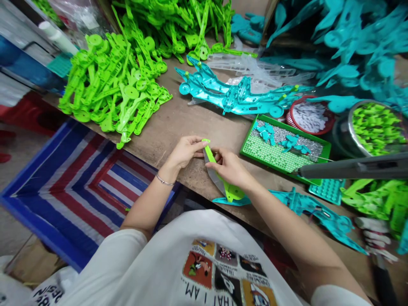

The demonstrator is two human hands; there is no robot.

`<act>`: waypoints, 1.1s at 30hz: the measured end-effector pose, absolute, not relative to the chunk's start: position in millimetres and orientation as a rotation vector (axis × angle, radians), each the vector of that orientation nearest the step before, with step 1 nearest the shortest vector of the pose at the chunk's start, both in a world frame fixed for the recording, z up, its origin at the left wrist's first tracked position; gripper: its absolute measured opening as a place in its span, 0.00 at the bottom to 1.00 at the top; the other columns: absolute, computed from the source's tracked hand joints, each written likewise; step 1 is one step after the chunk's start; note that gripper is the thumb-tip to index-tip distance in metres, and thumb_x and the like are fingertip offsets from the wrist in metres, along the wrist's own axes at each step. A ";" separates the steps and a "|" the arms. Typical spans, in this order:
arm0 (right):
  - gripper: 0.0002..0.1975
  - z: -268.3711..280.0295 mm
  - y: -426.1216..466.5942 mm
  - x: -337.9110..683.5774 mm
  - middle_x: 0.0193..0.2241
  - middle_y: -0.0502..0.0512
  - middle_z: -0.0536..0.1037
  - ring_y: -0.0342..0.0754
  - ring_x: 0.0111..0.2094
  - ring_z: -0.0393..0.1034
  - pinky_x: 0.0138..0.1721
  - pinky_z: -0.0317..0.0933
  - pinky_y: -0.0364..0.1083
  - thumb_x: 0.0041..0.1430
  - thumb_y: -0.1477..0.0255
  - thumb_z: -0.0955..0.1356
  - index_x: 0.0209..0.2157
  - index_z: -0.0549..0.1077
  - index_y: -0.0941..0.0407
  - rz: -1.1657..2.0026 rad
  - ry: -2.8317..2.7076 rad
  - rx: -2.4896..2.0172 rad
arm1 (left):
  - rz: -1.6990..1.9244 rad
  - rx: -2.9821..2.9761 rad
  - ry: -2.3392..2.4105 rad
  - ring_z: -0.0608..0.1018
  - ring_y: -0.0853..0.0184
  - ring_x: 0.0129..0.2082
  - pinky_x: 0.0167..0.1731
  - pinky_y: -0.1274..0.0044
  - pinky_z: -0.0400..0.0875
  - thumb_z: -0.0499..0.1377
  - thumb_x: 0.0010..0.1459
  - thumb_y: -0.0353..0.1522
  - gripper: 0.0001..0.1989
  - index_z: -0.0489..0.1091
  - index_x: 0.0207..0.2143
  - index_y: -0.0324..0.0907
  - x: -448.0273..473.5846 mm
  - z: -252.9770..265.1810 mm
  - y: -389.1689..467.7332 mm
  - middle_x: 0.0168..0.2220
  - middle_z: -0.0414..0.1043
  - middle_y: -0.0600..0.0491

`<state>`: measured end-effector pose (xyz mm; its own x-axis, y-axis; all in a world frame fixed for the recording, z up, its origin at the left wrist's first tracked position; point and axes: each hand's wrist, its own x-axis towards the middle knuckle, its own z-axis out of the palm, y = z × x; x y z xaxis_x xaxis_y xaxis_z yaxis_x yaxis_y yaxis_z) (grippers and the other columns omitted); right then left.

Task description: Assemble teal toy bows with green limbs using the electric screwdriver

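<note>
Both hands meet over the table's front edge on one long bright-green plastic part (233, 192). The fingertips of my left hand (188, 149) pinch its narrow far end. My right hand (230, 166) grips it around the middle, thumb on top. Along the part's left side runs a greyish translucent strip (214, 176), partly covered by my fingers. Beneath the green part's wide near end lies a teal plastic frame (295, 200), running to the right under my right forearm. Beyond my hands rests another teal frame (229, 97) with small green pegs.
Heaped green parts (108, 85) cover the table's left and back. A green tray (277, 155) holds screws and teal bits. Behind it stand a red basket (310, 114) of pale pieces and a metal bowl (353, 131) of green pieces. A grey tool (350, 168) juts in from the right.
</note>
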<state>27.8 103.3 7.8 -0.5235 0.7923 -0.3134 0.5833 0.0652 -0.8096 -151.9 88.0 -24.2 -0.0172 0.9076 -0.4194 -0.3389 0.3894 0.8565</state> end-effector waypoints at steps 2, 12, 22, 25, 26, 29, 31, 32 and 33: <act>0.16 5.7 107.9 27.1 0.28 0.49 0.74 0.41 0.27 0.62 0.30 0.55 0.43 0.55 0.65 0.71 0.43 0.78 0.60 1.639 -2.021 -1.358 | 1.123 0.593 1.179 0.80 0.69 0.26 0.32 0.73 0.80 0.75 0.46 0.37 0.18 0.75 0.34 0.36 -151.7 -22.7 86.7 0.28 0.77 0.54; 0.20 8.7 111.3 26.0 0.16 0.42 0.64 0.38 0.19 0.50 0.23 0.43 0.42 0.41 0.57 0.76 0.30 0.74 0.57 2.063 -1.531 -1.384 | 1.276 0.614 1.219 0.80 0.70 0.30 0.34 0.76 0.78 0.74 0.45 0.44 0.23 0.74 0.37 0.40 -139.5 -23.0 76.8 0.32 0.78 0.55; 0.17 6.1 112.4 28.2 0.24 0.47 0.72 0.40 0.25 0.62 0.29 0.56 0.43 0.42 0.61 0.75 0.29 0.75 0.58 2.102 -1.494 -1.256 | 1.149 0.465 1.115 0.82 0.66 0.33 0.40 0.73 0.78 0.76 0.42 0.40 0.26 0.71 0.39 0.37 -68.0 -23.0 2.2 0.34 0.80 0.52; 0.16 7.6 111.4 31.4 0.25 0.48 0.73 0.40 0.25 0.62 0.29 0.56 0.43 0.47 0.60 0.74 0.31 0.75 0.59 2.025 -1.620 -1.204 | 1.163 0.447 1.137 0.81 0.66 0.29 0.35 0.72 0.78 0.75 0.42 0.41 0.25 0.71 0.37 0.38 -59.1 -22.3 -0.9 0.30 0.79 0.54; 0.16 10.2 109.9 34.1 0.26 0.49 0.74 0.41 0.27 0.64 0.30 0.57 0.43 0.51 0.60 0.72 0.33 0.76 0.59 1.968 -1.709 -1.181 | 1.178 0.444 1.144 0.81 0.66 0.28 0.34 0.73 0.78 0.76 0.42 0.41 0.26 0.71 0.37 0.38 -58.2 -22.3 -0.2 0.30 0.79 0.54; 0.16 23.0 99.5 47.5 0.36 0.56 0.79 0.46 0.36 0.71 0.38 0.61 0.44 0.64 0.61 0.65 0.41 0.76 0.59 1.641 -2.111 -1.198 | 1.212 0.440 1.161 0.80 0.68 0.29 0.34 0.74 0.77 0.76 0.40 0.41 0.27 0.72 0.38 0.38 -57.7 -22.3 2.0 0.31 0.79 0.55; 0.19 31.2 87.8 58.5 0.41 0.61 0.80 0.50 0.42 0.74 0.42 0.61 0.46 0.70 0.61 0.60 0.42 0.75 0.59 1.324 -2.392 -1.379 | 1.215 0.436 1.163 0.80 0.68 0.29 0.33 0.75 0.77 0.76 0.40 0.41 0.26 0.72 0.37 0.38 -57.5 -22.0 2.1 0.31 0.79 0.55; 0.21 33.8 81.4 63.6 0.42 0.63 0.81 0.51 0.43 0.75 0.42 0.61 0.46 0.71 0.61 0.58 0.41 0.76 0.59 1.160 -2.504 -1.502 | 1.212 0.435 1.161 0.79 0.68 0.28 0.33 0.76 0.77 0.76 0.40 0.41 0.26 0.72 0.37 0.38 -57.2 -21.8 1.7 0.31 0.79 0.54; 0.23 34.9 75.2 67.8 0.41 0.64 0.81 0.53 0.43 0.76 0.42 0.62 0.47 0.72 0.60 0.56 0.40 0.77 0.58 1.013 -2.587 -1.634 | 1.205 0.434 1.159 0.79 0.68 0.28 0.32 0.76 0.77 0.76 0.40 0.41 0.25 0.72 0.36 0.38 -56.8 -21.4 1.5 0.30 0.78 0.54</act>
<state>67.8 75.2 34.9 -0.4836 0.7869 -0.3834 0.8380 0.2897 -0.4625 -56.8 1.5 -21.4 -0.0832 0.8839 -0.4603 -0.4944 0.3644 0.7891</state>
